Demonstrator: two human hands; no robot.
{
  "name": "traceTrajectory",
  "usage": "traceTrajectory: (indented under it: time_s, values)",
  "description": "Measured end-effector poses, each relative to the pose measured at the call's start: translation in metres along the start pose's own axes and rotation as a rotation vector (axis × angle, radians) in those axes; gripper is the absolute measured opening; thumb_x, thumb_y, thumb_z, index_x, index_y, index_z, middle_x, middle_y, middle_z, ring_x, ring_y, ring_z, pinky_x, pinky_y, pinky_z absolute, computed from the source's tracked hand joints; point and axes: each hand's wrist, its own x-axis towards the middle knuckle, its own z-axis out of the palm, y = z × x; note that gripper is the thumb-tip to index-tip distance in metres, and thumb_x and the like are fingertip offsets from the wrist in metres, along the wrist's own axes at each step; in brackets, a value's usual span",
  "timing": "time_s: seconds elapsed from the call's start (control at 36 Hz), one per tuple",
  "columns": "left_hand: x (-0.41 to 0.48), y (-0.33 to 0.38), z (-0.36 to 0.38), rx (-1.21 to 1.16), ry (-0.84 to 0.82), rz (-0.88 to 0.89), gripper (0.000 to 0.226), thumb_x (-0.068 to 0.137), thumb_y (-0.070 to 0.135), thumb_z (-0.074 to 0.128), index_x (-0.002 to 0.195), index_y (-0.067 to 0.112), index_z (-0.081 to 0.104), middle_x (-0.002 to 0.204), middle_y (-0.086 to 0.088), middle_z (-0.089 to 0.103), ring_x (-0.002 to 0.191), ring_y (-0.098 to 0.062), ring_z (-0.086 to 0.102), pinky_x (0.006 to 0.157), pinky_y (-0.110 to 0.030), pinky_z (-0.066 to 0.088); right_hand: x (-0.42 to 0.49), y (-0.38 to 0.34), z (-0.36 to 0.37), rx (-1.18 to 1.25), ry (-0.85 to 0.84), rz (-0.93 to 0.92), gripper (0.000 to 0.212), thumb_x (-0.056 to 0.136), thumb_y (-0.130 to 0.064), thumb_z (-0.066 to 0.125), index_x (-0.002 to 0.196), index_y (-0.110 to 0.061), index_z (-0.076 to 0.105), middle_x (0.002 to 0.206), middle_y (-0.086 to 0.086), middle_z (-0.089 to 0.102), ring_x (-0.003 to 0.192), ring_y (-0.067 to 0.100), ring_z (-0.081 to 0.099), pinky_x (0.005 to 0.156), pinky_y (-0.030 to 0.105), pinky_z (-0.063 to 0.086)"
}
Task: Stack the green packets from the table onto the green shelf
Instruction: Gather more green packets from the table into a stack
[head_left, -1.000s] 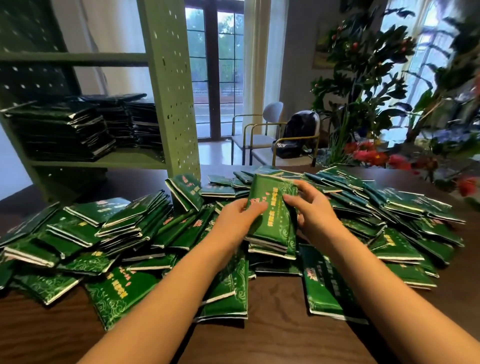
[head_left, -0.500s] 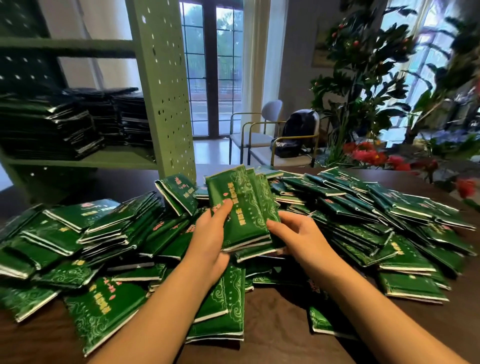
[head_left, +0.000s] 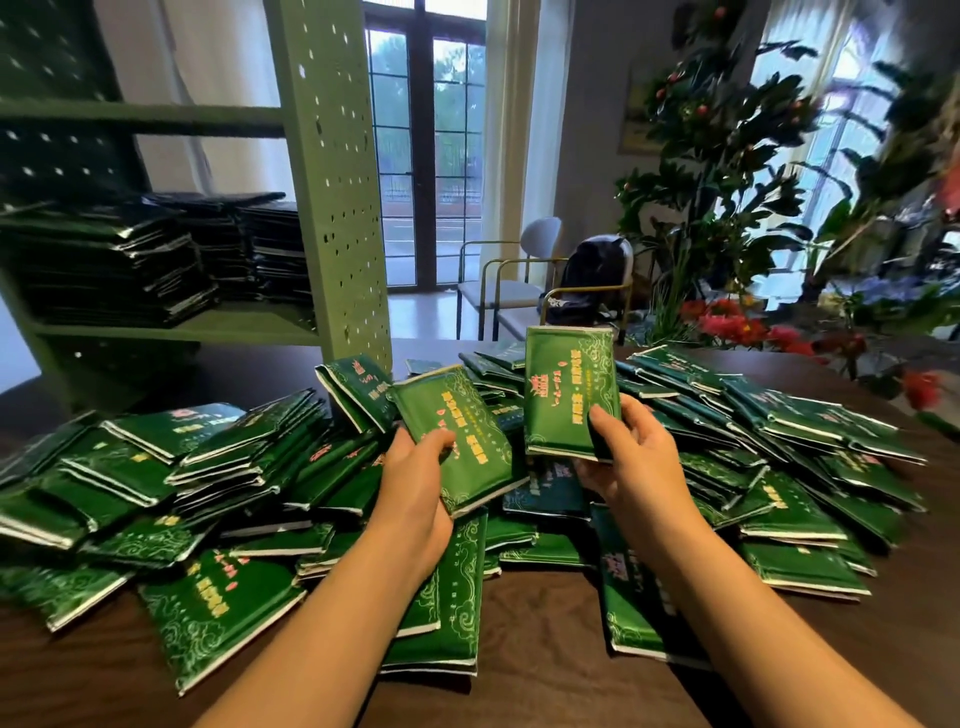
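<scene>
Holding gold-lettered green packets (head_left: 569, 395), left hand (head_left: 415, 486), right hand (head_left: 631, 467)

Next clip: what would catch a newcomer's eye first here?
The sprawling heap of green packets covering the dark table strikes first. Above its middle, the left hand grips a tilted packet and the right hand holds an upright packet. At upper left, the green shelf already carries dark stacks.
</scene>
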Motion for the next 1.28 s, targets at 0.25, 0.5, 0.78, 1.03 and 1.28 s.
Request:
traceTrajectory:
  time_s: [0.25, 0.5, 0.78, 1.03, 1.28]
  values:
    - [-0.007, 0.003, 0.002, -0.083, -0.226, -0.134, 0.043, 0.103, 0.034, 0.031, 0.111, 0.008, 0.065, 0.106, -0.018, 0.072, 0.096, -0.032, 0.068, 0.086, -0.047, 0.053, -0.004, 0.008, 0.004, -0.290, -0.176, -0.193, 0.026, 0.092, 0.002, 0.054, 0.106, -0.020, 0.058, 0.093, -0.006, 0.071, 0.082, 0.003, 0.067, 0.072, 0.014, 0.050]
    - [-0.006, -0.009, 0.005, 0.161, -0.102, 0.048, 0.021, 0.093, 0.008, 0.058, 0.112, 0.003, 0.065, 0.096, -0.015, 0.074, 0.086, -0.028, 0.071, 0.080, -0.040, 0.057, -0.013, 0.022, 0.013, -0.627, -0.266, -0.357, 0.018, 0.081, -0.026, 0.060, 0.099, -0.030, 0.061, 0.096, -0.010, 0.065, 0.086, 0.000, 0.059, 0.080, 0.018, 0.046]
    - [0.004, 0.010, -0.007, -0.011, 0.080, 0.021, 0.029, 0.093, 0.017, 0.061, 0.120, 0.007, 0.056, 0.101, -0.015, 0.070, 0.074, -0.025, 0.069, 0.061, -0.040, 0.061, 0.006, 0.009, -0.017, -1.122, -0.243, -0.299, 0.028, 0.088, -0.026, 0.062, 0.115, -0.018, 0.062, 0.109, -0.003, 0.064, 0.101, 0.012, 0.058, 0.090, 0.029, 0.046]
    - [0.000, 0.018, -0.010, -0.037, 0.080, -0.014, 0.030, 0.091, 0.018, 0.064, 0.118, 0.009, 0.054, 0.069, -0.005, 0.071, 0.052, -0.017, 0.068, 0.046, -0.030, 0.056, 0.000, 0.010, -0.016, -1.500, -0.484, -0.161, 0.060, 0.081, -0.051, 0.066, 0.136, -0.038, 0.046, 0.146, -0.015, 0.041, 0.134, 0.015, 0.032, 0.108, 0.038, 0.034]
    - [-0.002, 0.017, -0.009, 0.023, -0.042, -0.152, 0.015, 0.095, 0.017, 0.047, 0.101, 0.011, 0.060, 0.066, -0.006, 0.069, 0.051, -0.019, 0.066, 0.049, -0.032, 0.056, 0.007, 0.004, -0.021, -1.117, -0.083, -0.473, 0.012, 0.091, -0.026, 0.061, 0.082, -0.025, 0.070, 0.075, -0.013, 0.069, 0.072, 0.001, 0.061, 0.067, 0.031, 0.049]
